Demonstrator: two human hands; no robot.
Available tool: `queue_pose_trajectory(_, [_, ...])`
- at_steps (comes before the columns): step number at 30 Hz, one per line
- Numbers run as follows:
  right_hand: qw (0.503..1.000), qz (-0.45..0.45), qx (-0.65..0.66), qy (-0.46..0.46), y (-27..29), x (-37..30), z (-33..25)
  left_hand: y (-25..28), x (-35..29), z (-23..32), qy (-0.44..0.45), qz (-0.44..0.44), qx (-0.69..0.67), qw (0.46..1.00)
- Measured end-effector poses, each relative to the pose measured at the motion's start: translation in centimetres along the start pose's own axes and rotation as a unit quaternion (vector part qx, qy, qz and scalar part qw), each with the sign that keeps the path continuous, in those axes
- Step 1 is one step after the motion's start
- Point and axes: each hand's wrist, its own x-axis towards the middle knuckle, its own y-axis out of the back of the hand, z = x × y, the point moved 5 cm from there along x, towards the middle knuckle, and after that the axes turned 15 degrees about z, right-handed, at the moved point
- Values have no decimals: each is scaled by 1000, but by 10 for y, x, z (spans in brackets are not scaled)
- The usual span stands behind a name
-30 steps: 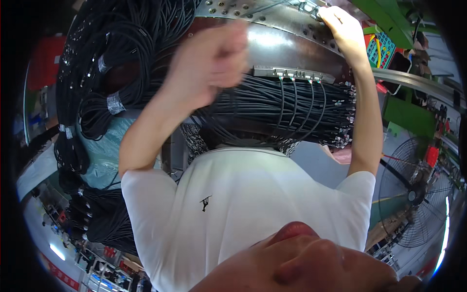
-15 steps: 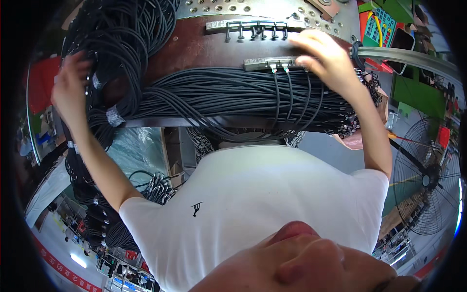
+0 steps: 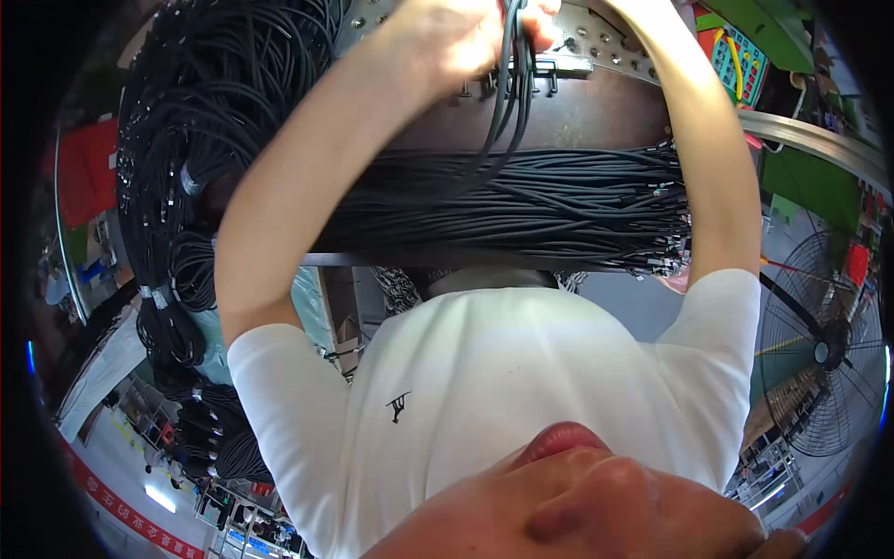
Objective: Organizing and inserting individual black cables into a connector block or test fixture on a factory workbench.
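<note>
We hold a small bunch of black cables point(image 3: 507, 84) up at the top of the picture. Our left hand point(image 3: 447, 37) is closed around them, and they hang down from it in thin lines. Our right hand point(image 3: 545, 14) is right beside the left one, but it is cut off by the edge, so we cannot tell if it grips the cables or just touches them.

The cables run past a metal comb bracket point(image 3: 549, 67) on a brown metal plate point(image 3: 577, 107). Below that lies a thick bundle of black cables point(image 3: 540, 200), all side by side, with their small ends point(image 3: 666, 219) sticking out to the right.

We think the held cables could slip out if the grip gets loose. They could also catch on the bracket's teeth or get mixed up with the thick bundle just under them, because everything is the same black and very close together.

Our own arms cross in front of the plate and hide part of it. On the left hang many looped coils of cable point(image 3: 196, 149), some tied with pale bands. On the far right stands a big fan point(image 3: 824, 354), well apart from our hands. Our white shirt point(image 3: 521, 373) fills the middle.
</note>
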Motion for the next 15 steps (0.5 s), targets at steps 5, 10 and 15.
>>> queue_pose_trajectory(5, [999,0,-1,-42,-9,15,0,28,60,4,-177,-156,59,970])
queue_pose_trajectory(10, [997,23,-36,-64,13,-2,11,24,45,18,-61,-43,171,982])
queue_pose_trajectory(15, [996,5,-22,-83,10,-17,-10,45,64,36,-431,18,501,751])
